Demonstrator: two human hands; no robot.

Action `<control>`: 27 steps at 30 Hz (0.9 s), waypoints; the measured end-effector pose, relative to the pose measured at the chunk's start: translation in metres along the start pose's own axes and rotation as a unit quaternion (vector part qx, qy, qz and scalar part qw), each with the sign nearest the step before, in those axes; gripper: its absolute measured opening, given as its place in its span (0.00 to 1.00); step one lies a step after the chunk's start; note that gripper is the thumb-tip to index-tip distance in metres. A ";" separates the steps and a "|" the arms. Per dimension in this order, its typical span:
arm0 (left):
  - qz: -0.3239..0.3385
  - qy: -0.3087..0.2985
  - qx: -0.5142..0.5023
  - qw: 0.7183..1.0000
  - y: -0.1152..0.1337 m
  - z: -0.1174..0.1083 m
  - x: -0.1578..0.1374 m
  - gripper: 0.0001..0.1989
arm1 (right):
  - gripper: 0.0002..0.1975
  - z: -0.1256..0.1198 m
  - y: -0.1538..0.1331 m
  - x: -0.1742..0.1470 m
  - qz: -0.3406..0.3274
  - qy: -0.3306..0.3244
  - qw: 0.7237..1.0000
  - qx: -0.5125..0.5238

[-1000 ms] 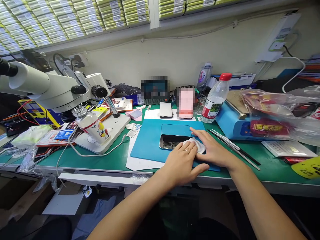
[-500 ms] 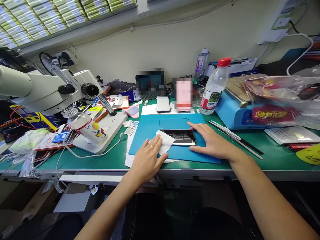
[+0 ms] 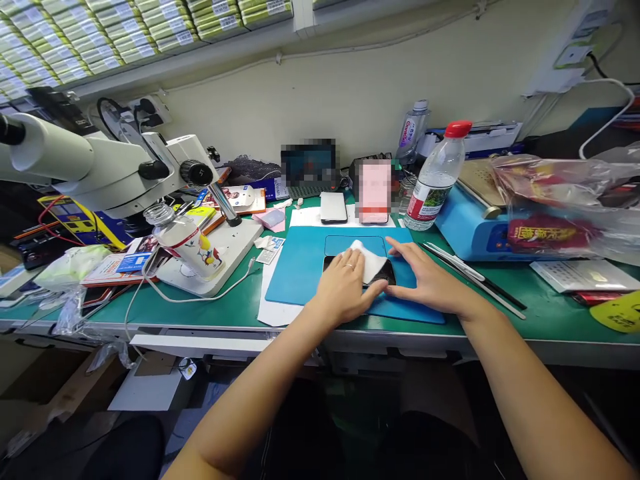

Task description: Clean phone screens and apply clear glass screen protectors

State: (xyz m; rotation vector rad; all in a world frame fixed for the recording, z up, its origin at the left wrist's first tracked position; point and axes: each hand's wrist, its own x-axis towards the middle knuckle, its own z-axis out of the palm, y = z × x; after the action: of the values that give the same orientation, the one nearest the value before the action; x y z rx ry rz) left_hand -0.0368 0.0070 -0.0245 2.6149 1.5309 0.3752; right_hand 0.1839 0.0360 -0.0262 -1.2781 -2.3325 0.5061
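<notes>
A dark phone (image 3: 386, 272) lies on a blue mat (image 3: 295, 273), partly covered by a white wipe (image 3: 373, 265). My left hand (image 3: 343, 283) rests flat on the wipe with its fingers stretched out, pressing it against the phone's face. At the phone's right end, my right hand (image 3: 425, 277) is open, thumb and forefinger spread on either side of the corner. Whether its thumb touches the phone's edge I cannot tell. Just behind the phone lies a clear panel with a thin black outline (image 3: 350, 245).
On the left stands a microscope (image 3: 165, 170) with a glass bottle (image 3: 187, 247) on its base. A red-capped water bottle (image 3: 433, 180), tweezers-like slim tools (image 3: 475, 277) and a blue device (image 3: 470, 227) are on the right. A pink-screened phone (image 3: 374, 190) and a white phone-shaped item (image 3: 333, 207) stand behind.
My left hand has slid the wipe rightward across the phone, from its left end to its middle. My right hand has stayed almost in place. The view has shifted slightly.
</notes>
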 end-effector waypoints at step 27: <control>-0.005 -0.033 0.020 0.999 -0.053 -0.019 -0.049 0.32 | 0.49 0.000 0.002 0.000 -0.002 -0.020 0.999 -0.039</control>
State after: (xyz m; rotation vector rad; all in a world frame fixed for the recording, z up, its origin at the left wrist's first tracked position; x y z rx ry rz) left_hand -0.1089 -0.0101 -0.0248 2.6198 1.5450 0.2577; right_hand 0.1857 0.0375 -0.0272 -1.3103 -2.4084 0.4485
